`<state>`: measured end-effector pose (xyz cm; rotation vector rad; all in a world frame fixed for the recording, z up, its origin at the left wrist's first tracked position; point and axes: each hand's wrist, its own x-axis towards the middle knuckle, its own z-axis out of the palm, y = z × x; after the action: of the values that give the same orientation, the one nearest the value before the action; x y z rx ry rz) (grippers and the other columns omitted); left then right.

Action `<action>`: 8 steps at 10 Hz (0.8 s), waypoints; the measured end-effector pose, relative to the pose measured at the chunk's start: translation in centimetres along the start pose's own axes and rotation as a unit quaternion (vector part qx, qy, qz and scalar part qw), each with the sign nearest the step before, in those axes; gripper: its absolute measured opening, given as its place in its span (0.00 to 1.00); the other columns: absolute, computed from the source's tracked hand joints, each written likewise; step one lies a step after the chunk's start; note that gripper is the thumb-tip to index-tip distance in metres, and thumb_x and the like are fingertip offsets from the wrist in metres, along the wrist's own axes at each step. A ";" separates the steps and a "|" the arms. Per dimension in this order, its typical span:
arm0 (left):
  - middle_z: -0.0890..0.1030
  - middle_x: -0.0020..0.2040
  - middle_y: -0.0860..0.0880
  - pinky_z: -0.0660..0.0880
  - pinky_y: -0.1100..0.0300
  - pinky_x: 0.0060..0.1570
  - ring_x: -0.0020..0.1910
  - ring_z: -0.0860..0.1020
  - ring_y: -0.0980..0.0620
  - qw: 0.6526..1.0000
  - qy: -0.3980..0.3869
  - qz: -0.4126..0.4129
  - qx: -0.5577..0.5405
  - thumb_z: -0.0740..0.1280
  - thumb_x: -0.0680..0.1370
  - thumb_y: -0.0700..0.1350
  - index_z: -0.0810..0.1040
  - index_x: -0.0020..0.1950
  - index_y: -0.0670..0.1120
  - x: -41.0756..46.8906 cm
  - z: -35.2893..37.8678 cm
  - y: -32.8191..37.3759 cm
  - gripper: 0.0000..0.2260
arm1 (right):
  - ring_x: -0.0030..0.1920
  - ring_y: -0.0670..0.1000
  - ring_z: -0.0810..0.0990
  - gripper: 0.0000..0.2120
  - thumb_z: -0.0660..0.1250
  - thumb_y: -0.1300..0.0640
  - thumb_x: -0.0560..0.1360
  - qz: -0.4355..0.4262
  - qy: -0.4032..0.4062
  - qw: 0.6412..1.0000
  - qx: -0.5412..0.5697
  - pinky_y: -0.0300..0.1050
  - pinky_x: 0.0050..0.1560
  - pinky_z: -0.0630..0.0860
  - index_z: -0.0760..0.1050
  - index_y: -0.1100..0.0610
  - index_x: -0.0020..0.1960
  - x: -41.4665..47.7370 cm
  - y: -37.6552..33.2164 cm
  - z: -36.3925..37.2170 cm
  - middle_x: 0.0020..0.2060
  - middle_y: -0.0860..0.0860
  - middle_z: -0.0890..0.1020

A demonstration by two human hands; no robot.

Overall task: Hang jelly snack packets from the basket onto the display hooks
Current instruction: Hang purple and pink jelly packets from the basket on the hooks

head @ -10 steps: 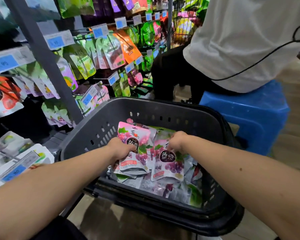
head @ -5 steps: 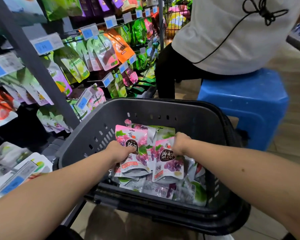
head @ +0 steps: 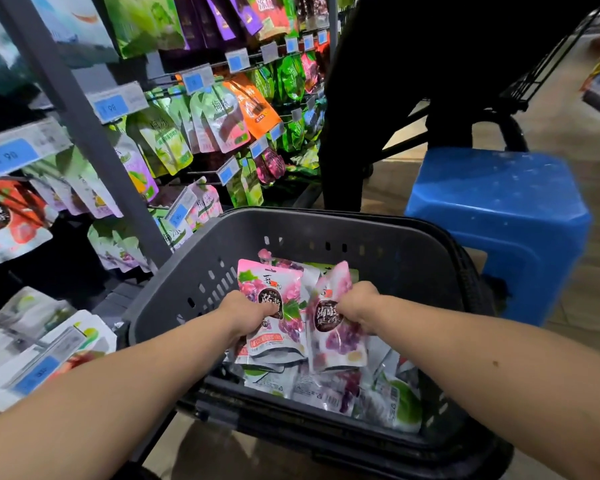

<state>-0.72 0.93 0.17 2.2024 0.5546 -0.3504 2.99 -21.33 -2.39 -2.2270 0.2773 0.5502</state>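
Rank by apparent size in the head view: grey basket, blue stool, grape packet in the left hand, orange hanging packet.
1. grey basket
2. blue stool
3. grape packet in the left hand
4. orange hanging packet (farther away, so unsure)

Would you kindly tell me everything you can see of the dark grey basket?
The basket is dark grey, rigid-looking plastic, with a thick rounded rim and rows of small slots through its walls. It stands upright beside the display rack, a blue stool beyond its far right corner. Glossy jelly packets lie piled inside. Over the near rim, the left hand grips one pink grape packet and the right hand another.
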 end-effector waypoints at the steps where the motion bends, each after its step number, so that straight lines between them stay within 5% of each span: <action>1: 0.77 0.33 0.43 0.70 0.59 0.31 0.29 0.74 0.47 0.999 0.032 0.003 -0.014 0.75 0.75 0.48 0.77 0.45 0.39 -0.1 -0.6 0.3 0.14 | 0.52 0.56 0.79 0.07 0.64 0.62 0.79 0.008 0.065 0.993 0.101 0.46 0.48 0.78 0.71 0.55 0.42 1.0 -0.5 -1.1 0.51 0.57 0.77; 2: 0.76 0.30 0.41 0.71 0.57 0.32 0.28 0.73 0.46 0.998 0.059 0.005 -0.018 0.73 0.74 0.47 0.78 0.43 0.37 -0.3 -1.5 0.5 0.13 | 0.36 0.56 0.77 0.07 0.62 0.63 0.78 0.027 0.038 0.982 0.182 0.49 0.37 0.78 0.71 0.58 0.42 -0.1 -2.0 -2.6 0.42 0.60 0.80; 3: 0.82 0.36 0.38 0.74 0.53 0.33 0.31 0.77 0.46 0.996 0.081 0.020 -0.044 0.74 0.73 0.47 0.81 0.52 0.36 -0.8 -2.4 0.9 0.15 | 0.26 0.53 0.75 0.05 0.65 0.66 0.75 0.036 0.000 0.952 0.304 0.42 0.26 0.67 0.75 0.63 0.51 -1.0 -3.0 -2.6 0.35 0.60 0.79; 4: 0.83 0.36 0.41 0.76 0.54 0.32 0.31 0.78 0.48 0.993 0.085 0.054 -0.056 0.74 0.73 0.47 0.82 0.48 0.41 -1.7 -3.5 1.0 0.10 | 0.32 0.56 0.78 0.09 0.65 0.64 0.76 0.016 -0.059 0.937 0.343 0.43 0.29 0.65 0.74 0.64 0.56 -1.2 -4.1 -2.0 0.40 0.62 0.78; 5: 0.84 0.35 0.53 0.71 0.69 0.26 0.27 0.80 0.59 0.988 0.082 0.105 -0.083 0.73 0.78 0.49 0.83 0.48 0.45 -2.8 -4.5 0.7 0.07 | 0.25 0.58 0.77 0.09 0.63 0.63 0.78 -0.005 -0.097 0.929 0.357 0.47 0.28 0.69 0.71 0.66 0.56 -1.9 -5.1 -1.2 0.37 0.64 0.80; 6: 0.85 0.46 0.57 0.71 0.72 0.30 0.38 0.80 0.64 0.980 0.086 0.143 -0.105 0.71 0.78 0.56 0.83 0.54 0.52 -4.3 -5.3 0.4 0.10 | 0.31 0.60 0.80 0.17 0.69 0.56 0.79 -0.026 -0.141 0.914 0.379 0.48 0.28 0.76 0.75 0.66 0.62 -2.5 -5.7 0.0 0.41 0.63 0.83; 7: 0.83 0.43 0.60 0.71 0.74 0.29 0.34 0.80 0.67 0.980 0.102 0.138 -0.101 0.67 0.80 0.60 0.82 0.59 0.51 -5.7 -5.8 -0.2 0.16 | 0.50 0.66 0.84 0.25 0.77 0.52 0.72 -0.034 -0.181 0.921 0.343 0.58 0.46 0.83 0.78 0.65 0.62 -3.1 -6.4 1.4 0.50 0.63 0.86; 8: 0.81 0.40 0.58 0.68 0.76 0.26 0.32 0.78 0.64 0.978 0.128 0.129 -0.103 0.62 0.81 0.62 0.81 0.58 0.50 -7.4 -6.3 -0.5 0.18 | 0.59 0.68 0.82 0.26 0.79 0.52 0.66 -0.042 -0.188 0.926 0.324 0.70 0.65 0.73 0.79 0.64 0.59 -4.0 -7.3 2.4 0.50 0.64 0.86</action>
<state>-7.01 4.09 6.92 2.0965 0.4123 0.1249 1.44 -14.70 2.99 -1.4532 0.1331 0.7045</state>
